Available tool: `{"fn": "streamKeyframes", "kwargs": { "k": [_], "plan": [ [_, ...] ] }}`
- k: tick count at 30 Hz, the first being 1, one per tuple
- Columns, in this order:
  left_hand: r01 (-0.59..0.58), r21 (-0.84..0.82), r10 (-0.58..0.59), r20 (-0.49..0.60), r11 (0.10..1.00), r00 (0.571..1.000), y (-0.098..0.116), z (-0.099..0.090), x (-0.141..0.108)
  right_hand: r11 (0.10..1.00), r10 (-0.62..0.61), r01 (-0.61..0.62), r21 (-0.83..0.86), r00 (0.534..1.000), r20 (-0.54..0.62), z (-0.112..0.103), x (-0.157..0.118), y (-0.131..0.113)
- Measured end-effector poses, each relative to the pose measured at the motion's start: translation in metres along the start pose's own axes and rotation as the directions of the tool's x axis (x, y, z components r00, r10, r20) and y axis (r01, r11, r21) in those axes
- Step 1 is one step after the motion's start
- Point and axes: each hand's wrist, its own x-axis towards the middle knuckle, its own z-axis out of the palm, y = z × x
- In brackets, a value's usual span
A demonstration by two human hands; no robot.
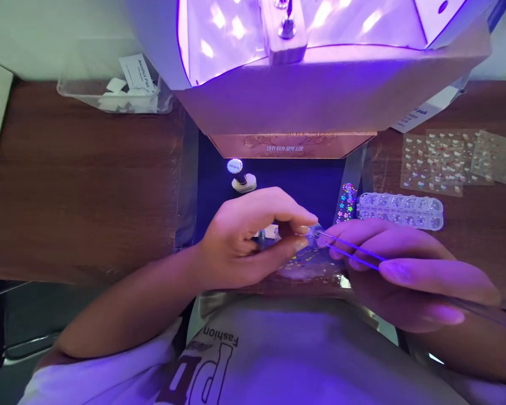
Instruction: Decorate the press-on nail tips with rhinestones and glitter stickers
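My left hand [253, 236] is closed in a pinch, thumb and forefinger together on a small, shiny bluish piece [312, 234] whose kind I cannot make out. My right hand [409, 270] grips thin metal tweezers [354, 252] between thumb and fingers. The tweezer tips reach the small piece from the right; whether they are closed on it I cannot tell. Under the hands lies a clear sheet with tiny gold and coloured bits [306, 260]. Behind my left fingers, a small pale object is partly hidden.
A glowing purple lamp [223, 50] stands on a box [295, 145] ahead. A capped bottle [241, 175] is beyond my left hand. To the right are a flower glitter strip [347, 201], a compartment case [400, 211] and sticker sheets [434, 160]. A clear bin [88, 97] holds pads.
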Motion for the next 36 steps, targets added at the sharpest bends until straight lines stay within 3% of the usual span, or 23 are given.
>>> {"fn": "streamKeyframes", "kwargs": {
  "k": [3, 5, 11, 15, 22, 30, 36],
  "plan": [
    [-0.015, 0.007, 0.015, -0.013, 1.000, 1.000, 0.000, 0.001, 0.000, 0.975, -0.218, 0.221, 0.036, 0.973, -0.072, 0.010, 0.002, 0.009],
    [-0.005, 0.008, 0.005, -0.015, 1.000, 1.000, 0.000, 0.001, 0.000, 0.964, -0.261, 0.264, 0.030, 0.961, -0.086, 0.014, 0.005, 0.010],
    [0.006, -0.055, -0.006, 0.002, 0.998, 1.000, 0.000, -0.001, 0.000, 0.985, -0.144, 0.146, -0.089, 0.989, 0.021, 0.005, 0.009, -0.004],
    [0.006, -0.068, -0.007, -0.007, 0.998, 1.000, -0.001, -0.001, -0.001, 0.991, -0.118, 0.121, -0.058, 0.991, 0.059, 0.003, 0.009, -0.006],
    [0.030, -0.106, -0.030, -0.006, 0.994, 1.000, -0.003, 0.002, -0.005, 0.983, -0.184, 0.185, 0.022, 0.983, -0.024, 0.003, -0.004, 0.008],
    [-0.140, 0.052, 0.142, -0.041, 0.989, 0.989, -0.003, 0.000, 0.000, 0.947, -0.306, 0.309, 0.087, 0.951, -0.043, 0.003, 0.000, 0.018],
    [-0.095, 0.076, 0.098, -0.035, 0.993, 0.995, 0.000, -0.001, 0.001, 0.964, -0.241, 0.241, 0.114, 0.970, -0.019, 0.003, -0.001, 0.014]
  ]
}}
